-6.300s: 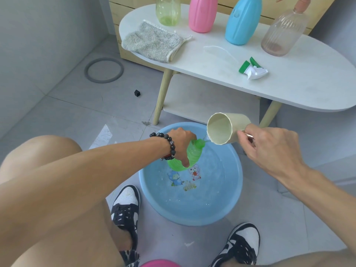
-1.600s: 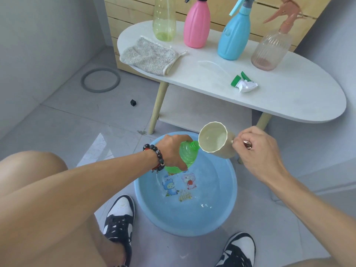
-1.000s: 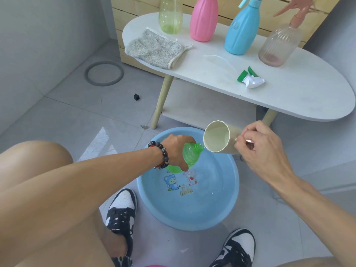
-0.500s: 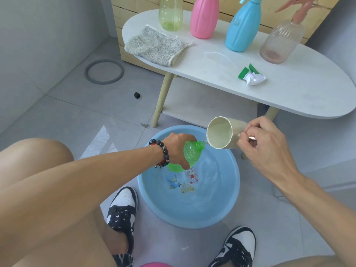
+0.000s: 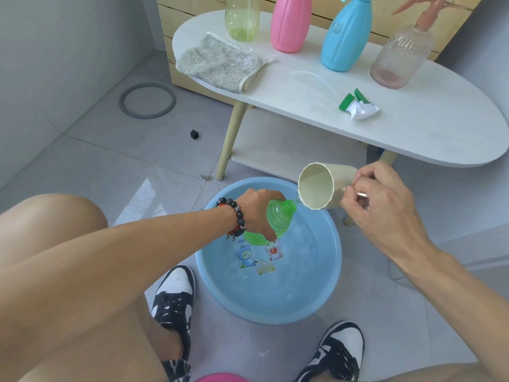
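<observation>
Down over the far edge of the basin (image 5: 326, 292), which stands on the floor tiles between two black and white shoes (image 5: 176, 296), the left hand (image 5: 254, 209) grips a green bottle (image 5: 279, 219). Its fingers and thumb are curled round the bottle's body, and a bead bracelet (image 5: 237, 219) sits on the wrist. The bottle leans with its open neck pointing up and to the right, its base low over the water by the cartoon print on the basin floor. The right hand (image 5: 378, 201) holds a cream cup (image 5: 321, 187) by its handle, fingers bent tight round it. The cup lies tipped almost on its side, mouth turned left, with its lower lip just above and beside the bottle's neck. A little water glints there between lip and neck. Whether the two touch cannot be told. Behind the basin stands a white oval table (image 5: 429, 133). Along its back edge are a yellow-green bottle (image 5: 242, 17), a pink bottle (image 5: 289, 23), a blue bottle (image 5: 344, 37) and a clear ribbed bottle (image 5: 399, 56). A grey mitt (image 5: 217, 62) drapes over the table's left end. A green and white spray head (image 5: 358, 107) lies near the front edge, with its thin tube curving away to the left. On the floor left of the table lie a grey ring (image 5: 147, 100) and a small black cube (image 5: 194, 134).
</observation>
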Action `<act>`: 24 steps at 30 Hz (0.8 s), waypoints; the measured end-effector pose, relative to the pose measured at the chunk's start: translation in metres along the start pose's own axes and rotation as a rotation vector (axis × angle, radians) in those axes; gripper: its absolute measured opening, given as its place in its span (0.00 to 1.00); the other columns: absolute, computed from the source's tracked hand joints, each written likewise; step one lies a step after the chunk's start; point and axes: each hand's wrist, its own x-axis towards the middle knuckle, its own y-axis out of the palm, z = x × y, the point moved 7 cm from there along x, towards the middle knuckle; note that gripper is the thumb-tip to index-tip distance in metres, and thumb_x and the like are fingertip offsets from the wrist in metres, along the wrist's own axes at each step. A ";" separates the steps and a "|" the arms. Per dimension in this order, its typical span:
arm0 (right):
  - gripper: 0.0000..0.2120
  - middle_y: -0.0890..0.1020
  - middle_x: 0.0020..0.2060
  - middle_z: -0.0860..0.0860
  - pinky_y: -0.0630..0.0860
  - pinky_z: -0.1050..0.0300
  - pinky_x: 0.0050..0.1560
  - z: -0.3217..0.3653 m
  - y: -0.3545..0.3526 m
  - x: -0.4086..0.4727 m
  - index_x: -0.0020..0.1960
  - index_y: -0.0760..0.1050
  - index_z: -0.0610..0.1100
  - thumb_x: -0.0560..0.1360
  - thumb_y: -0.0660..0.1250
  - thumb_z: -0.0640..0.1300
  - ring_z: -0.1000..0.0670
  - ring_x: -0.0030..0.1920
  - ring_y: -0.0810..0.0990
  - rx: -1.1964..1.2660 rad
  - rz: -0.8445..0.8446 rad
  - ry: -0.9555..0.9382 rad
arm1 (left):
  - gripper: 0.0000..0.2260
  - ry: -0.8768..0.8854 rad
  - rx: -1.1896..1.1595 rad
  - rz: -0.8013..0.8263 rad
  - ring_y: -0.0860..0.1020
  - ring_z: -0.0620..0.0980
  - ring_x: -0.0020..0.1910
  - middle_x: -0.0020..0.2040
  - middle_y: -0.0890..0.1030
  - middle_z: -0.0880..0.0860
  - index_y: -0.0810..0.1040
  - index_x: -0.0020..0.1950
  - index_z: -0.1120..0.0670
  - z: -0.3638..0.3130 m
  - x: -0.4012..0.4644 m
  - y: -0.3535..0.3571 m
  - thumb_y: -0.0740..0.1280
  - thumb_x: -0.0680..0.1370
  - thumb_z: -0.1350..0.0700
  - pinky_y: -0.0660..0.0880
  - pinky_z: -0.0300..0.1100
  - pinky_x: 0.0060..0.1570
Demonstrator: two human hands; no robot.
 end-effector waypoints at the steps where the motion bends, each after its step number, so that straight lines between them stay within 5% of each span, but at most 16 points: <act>1: 0.07 0.74 0.45 0.46 0.72 0.56 0.40 0.000 0.000 0.000 0.41 0.74 0.32 0.77 0.68 0.34 0.44 0.38 0.74 -0.007 -0.002 -0.006 | 0.40 0.002 0.000 0.001 0.77 0.53 0.56 0.62 0.77 0.51 0.69 0.73 0.42 -0.001 0.000 0.000 0.81 0.63 0.48 0.81 0.52 0.51; 12: 0.07 0.75 0.45 0.46 0.75 0.51 0.39 -0.001 -0.002 -0.002 0.42 0.75 0.32 0.77 0.68 0.34 0.43 0.39 0.75 -0.010 -0.024 -0.001 | 0.42 0.012 -0.026 -0.017 0.77 0.53 0.59 0.64 0.76 0.51 0.68 0.73 0.42 0.001 0.002 -0.001 0.81 0.63 0.47 0.80 0.50 0.52; 19: 0.15 0.79 0.44 0.45 0.74 0.49 0.48 -0.052 0.034 -0.015 0.39 0.80 0.34 0.80 0.66 0.43 0.43 0.44 0.78 0.142 0.110 0.389 | 0.43 -0.016 -0.106 -0.085 0.73 0.51 0.65 0.68 0.74 0.49 0.67 0.75 0.44 0.014 -0.001 -0.016 0.82 0.63 0.48 0.76 0.47 0.60; 24: 0.15 0.75 0.41 0.43 0.72 0.51 0.48 -0.036 0.077 -0.028 0.35 0.79 0.34 0.79 0.66 0.39 0.40 0.44 0.75 -0.088 0.208 0.100 | 0.44 -0.056 -0.144 -0.134 0.74 0.52 0.65 0.69 0.74 0.53 0.67 0.75 0.43 0.026 -0.004 -0.025 0.82 0.62 0.48 0.77 0.47 0.60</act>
